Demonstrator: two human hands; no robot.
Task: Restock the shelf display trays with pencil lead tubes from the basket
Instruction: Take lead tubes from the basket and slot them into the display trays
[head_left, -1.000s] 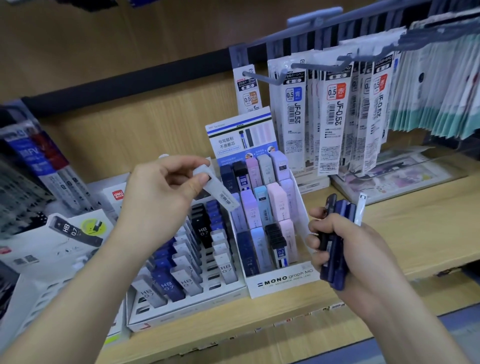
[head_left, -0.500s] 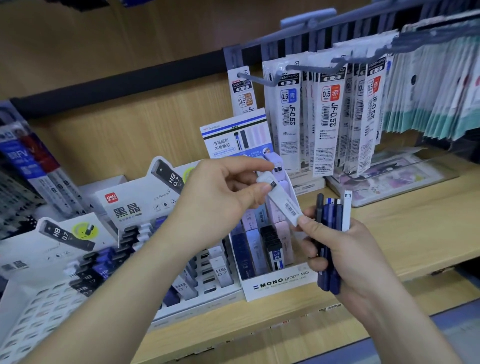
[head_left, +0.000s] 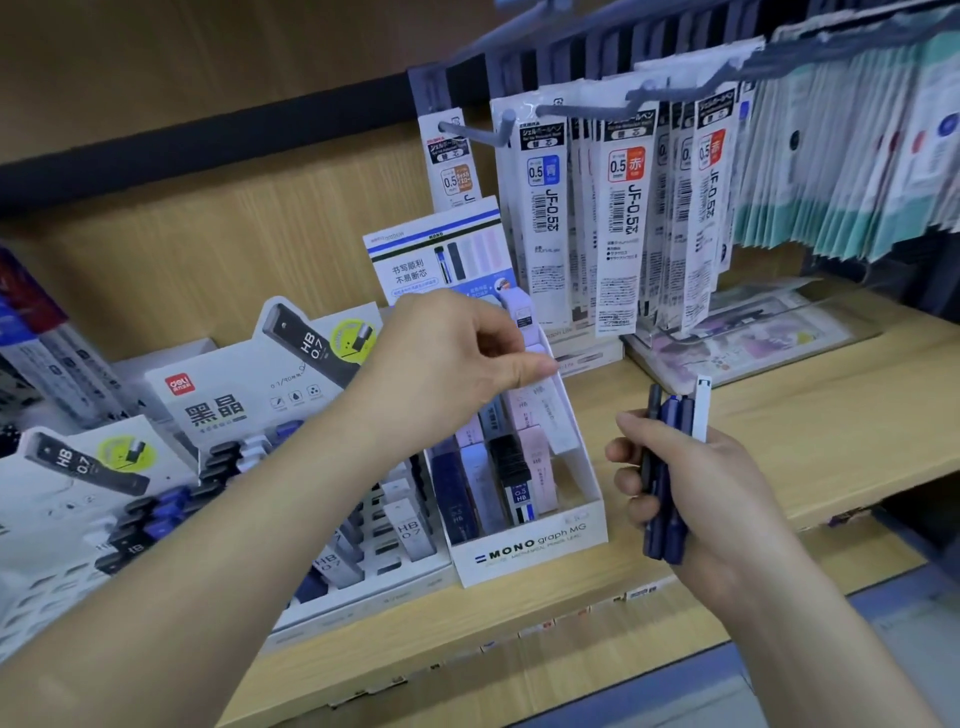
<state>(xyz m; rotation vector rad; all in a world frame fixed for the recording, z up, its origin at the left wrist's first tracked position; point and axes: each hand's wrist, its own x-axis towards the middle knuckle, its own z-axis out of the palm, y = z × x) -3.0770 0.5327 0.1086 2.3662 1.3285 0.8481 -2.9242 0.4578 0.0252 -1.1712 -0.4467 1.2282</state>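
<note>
My left hand (head_left: 447, 374) hovers over the white MONO display tray (head_left: 535, 545) and pinches the top end of a pale lead tube (head_left: 550, 415). The tube lies slanted in the tray's right column. Black, blue, lilac and pink tubes fill the other columns. To the right of the tray, my right hand (head_left: 701, 499) grips an upright bundle of dark blue tubes (head_left: 670, 415) with one white tube (head_left: 701, 410) at its right side. No basket is in view.
A white Deli tray (head_left: 363, 587) of HB 0.7 tubes stands left of the MONO tray, under my left forearm. Refill packs (head_left: 623, 208) hang on hooks behind and above. Flat packets (head_left: 753, 338) lie at the back right of the wooden shelf (head_left: 831, 426).
My left hand carried the pale tube from the Deli tray rightward, past my right hand, and lowered it into the MONO tray's right column. My right hand kept its bundle.
</note>
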